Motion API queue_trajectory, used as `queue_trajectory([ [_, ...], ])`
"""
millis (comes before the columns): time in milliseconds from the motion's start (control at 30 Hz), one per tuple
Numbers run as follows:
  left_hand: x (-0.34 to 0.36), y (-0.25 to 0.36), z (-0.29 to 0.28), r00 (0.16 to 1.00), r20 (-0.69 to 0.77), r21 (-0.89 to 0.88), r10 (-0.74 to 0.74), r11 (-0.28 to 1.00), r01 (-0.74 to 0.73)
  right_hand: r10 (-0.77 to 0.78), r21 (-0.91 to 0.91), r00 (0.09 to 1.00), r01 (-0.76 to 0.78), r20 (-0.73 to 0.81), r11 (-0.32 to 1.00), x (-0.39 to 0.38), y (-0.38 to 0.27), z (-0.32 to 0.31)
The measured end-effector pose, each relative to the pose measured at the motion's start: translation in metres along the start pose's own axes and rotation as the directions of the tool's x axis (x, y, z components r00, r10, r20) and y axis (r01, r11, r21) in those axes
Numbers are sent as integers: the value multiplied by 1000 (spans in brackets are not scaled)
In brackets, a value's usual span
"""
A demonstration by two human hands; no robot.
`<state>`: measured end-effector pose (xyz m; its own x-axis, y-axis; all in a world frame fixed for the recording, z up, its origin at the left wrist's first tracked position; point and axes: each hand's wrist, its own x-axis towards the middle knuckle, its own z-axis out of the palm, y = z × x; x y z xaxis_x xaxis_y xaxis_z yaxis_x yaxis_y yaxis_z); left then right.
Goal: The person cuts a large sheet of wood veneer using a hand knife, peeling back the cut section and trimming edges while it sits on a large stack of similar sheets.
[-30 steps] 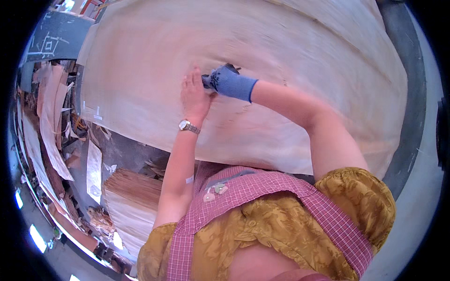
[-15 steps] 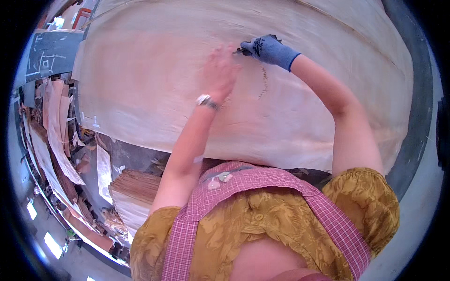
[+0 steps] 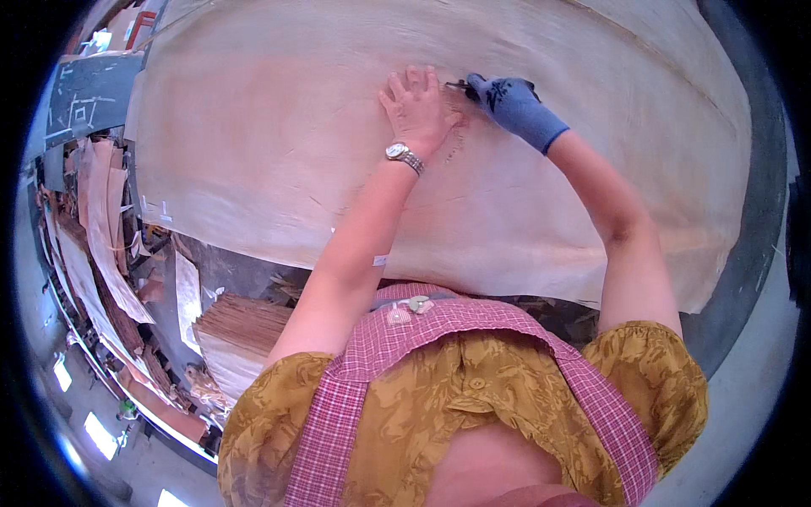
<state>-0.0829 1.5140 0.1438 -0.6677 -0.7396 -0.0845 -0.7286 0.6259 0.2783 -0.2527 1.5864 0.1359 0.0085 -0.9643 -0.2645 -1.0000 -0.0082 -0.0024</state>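
A large, pale pinkish wood veneer sheet (image 3: 253, 152) covers most of the work surface in front of me. My left hand (image 3: 416, 108), bare and with a wristwatch (image 3: 404, 155), lies on it with fingers spread, just left of a rough, cracked patch (image 3: 454, 148). Beside it, my right hand (image 3: 510, 106), in a blue glove with dark print, grips a small black tool (image 3: 463, 89) that points left toward the left fingertips. Most of the tool is hidden by the glove, so its kind cannot be made out.
Torn veneer strips (image 3: 110, 211) are piled along the left. A stack of veneer (image 3: 228, 334) stands near the lower left, by my left arm. At the upper left is a grey board (image 3: 93, 89) with white markings. A dark grey edge (image 3: 760, 228) runs along the sheet's right side.
Both hands have moved forward and right over the sheet since a second ago, and are now slightly apart. In the last half second my left fingers have shifted forward and my right hand slightly right.
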Motion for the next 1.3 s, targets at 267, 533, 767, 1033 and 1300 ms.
queue_trajectory([
  [267, -3, 9, 12, 991, -129, 46, 31, 999, -25, 264, 106, 958, -276, 117, 955, -43, -24, -11],
  [533, -9, 19, 2, 993, 93, 42, 72, 996, -76, 511, 70, 822, -542, 252, 837, -117, -56, 30],
  [767, -56, 48, 36, 942, 113, -48, 316, 949, -312, 531, 146, 829, -555, 174, 819, -133, -62, 29],
  [1033, -61, 43, 31, 944, 41, -51, 327, 945, -324, 607, 126, 722, -672, 333, 730, -163, -79, 32],
  [1300, -86, 42, 60, 860, -62, -32, 507, 860, -509, 621, 159, 737, -669, 265, 726, -181, -89, 38],
])
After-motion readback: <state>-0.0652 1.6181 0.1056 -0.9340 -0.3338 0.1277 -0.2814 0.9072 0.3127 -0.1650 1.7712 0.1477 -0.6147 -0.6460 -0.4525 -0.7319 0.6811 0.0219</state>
